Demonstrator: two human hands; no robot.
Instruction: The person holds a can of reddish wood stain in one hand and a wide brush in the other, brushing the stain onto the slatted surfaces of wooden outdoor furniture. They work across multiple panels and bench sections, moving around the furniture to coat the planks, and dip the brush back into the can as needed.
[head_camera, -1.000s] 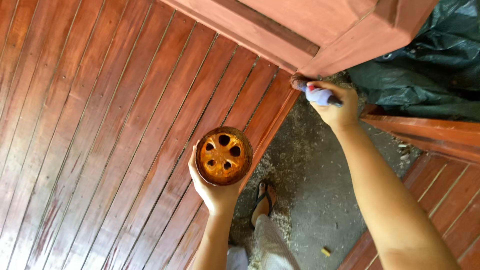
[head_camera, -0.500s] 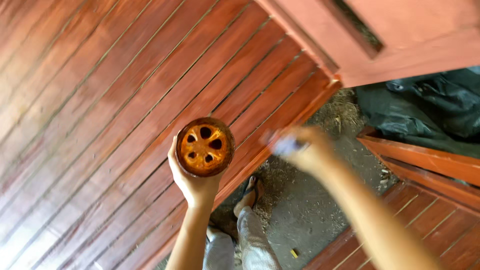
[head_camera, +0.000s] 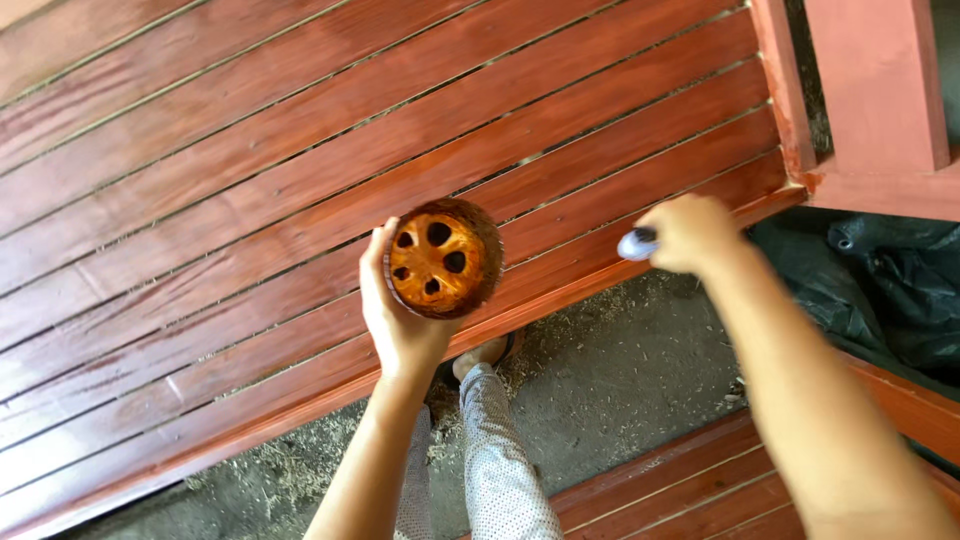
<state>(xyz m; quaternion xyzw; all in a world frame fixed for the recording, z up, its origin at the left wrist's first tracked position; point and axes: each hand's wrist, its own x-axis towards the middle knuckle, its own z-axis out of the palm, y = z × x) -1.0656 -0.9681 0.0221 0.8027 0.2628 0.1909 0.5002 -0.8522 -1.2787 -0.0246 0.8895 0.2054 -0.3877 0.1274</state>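
My left hand (head_camera: 392, 318) holds a round brown cup (head_camera: 443, 257) with orange stain and dark holes showing in its top, lifted over a red-brown slatted wooden panel (head_camera: 250, 190). My right hand (head_camera: 688, 233) grips a small tool with a pale blue-white handle end (head_camera: 637, 244) and rests at the panel's lower right edge. The tool's working tip is hidden behind the fingers.
A reddish wooden frame post (head_camera: 875, 90) stands at the upper right. Black plastic sheeting (head_camera: 880, 290) lies to the right. Grey ground with sawdust (head_camera: 620, 390) runs below, with my trouser leg (head_camera: 500, 460), a sandalled foot (head_camera: 480, 355), and another slatted panel (head_camera: 680, 490).
The view has swung, so the panel's slats now run more level. My right hand dropped from the frame corner to the panel's edge. The cup stays in my left hand.
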